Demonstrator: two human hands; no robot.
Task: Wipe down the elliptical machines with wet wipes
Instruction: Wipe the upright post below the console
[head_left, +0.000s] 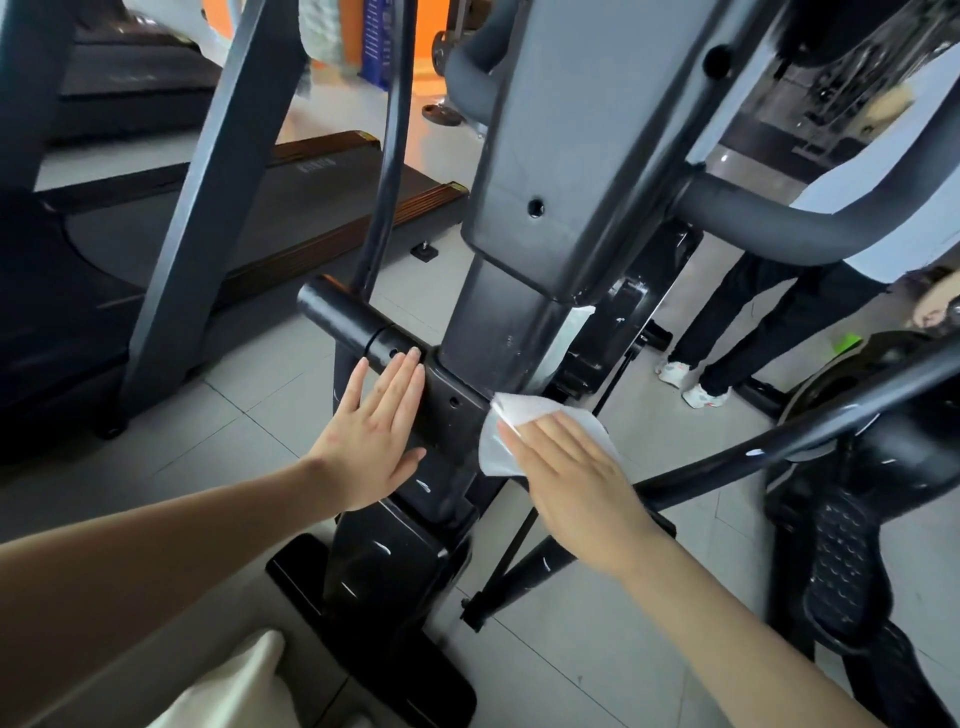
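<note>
Your right hand (576, 493) presses the wet wipe (496, 452) with straight fingers against the elliptical's lower column (498, 312), your left hand (374, 431) rests flat, fingers together, on the crossbar (363, 327); the pedal (841, 561) at right probably still needs wiping.

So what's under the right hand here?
A white wet wipe, pressed by the straight fingers of the right hand against the elliptical's black frame. Its upper-left edge sticks out past the fingers; the rest of it, and the frame beneath, is covered.

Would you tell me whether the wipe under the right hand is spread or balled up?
Spread: the wipe lies as a flat sheet under the right hand's straight fingers, edges showing beyond them.
</note>
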